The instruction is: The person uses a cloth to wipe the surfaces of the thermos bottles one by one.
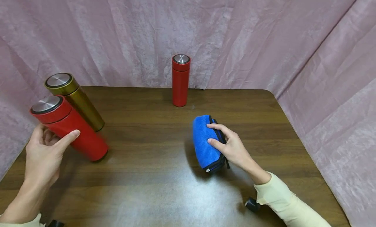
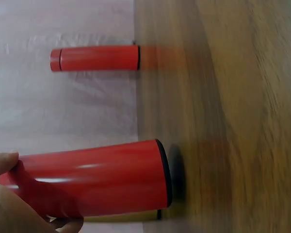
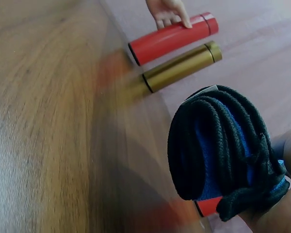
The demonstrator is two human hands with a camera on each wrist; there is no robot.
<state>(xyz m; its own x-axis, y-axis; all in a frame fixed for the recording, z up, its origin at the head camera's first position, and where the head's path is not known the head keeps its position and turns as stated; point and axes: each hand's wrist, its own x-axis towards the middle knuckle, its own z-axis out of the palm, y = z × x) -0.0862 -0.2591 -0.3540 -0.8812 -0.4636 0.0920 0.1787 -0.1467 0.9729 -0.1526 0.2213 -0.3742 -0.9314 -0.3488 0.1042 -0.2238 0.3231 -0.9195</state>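
Observation:
My left hand (image 1: 44, 155) grips a red thermos bottle (image 1: 79, 130) with a steel-topped lid, thumb on the near side. In the left wrist view, this red thermos (image 2: 97, 179) stands just over its dark reflection; whether its base touches the table cannot be told. Right behind it is a gold thermos (image 1: 85, 107), upright on the table. My right hand (image 1: 232, 147) pinches a folded blue towel (image 1: 204, 145) with black edging, its thumb and fingers on the right side. The towel's layered end (image 3: 218, 145) fills the middle of the right wrist view. A shadow lies under the towel.
Another red thermos (image 1: 180, 85) stands upright near the back edge of the brown wooden table (image 1: 141, 174). Pink curtains (image 1: 141, 34) hang behind the table and along the right side. A small black object (image 1: 252, 204) shows beside the right sleeve.

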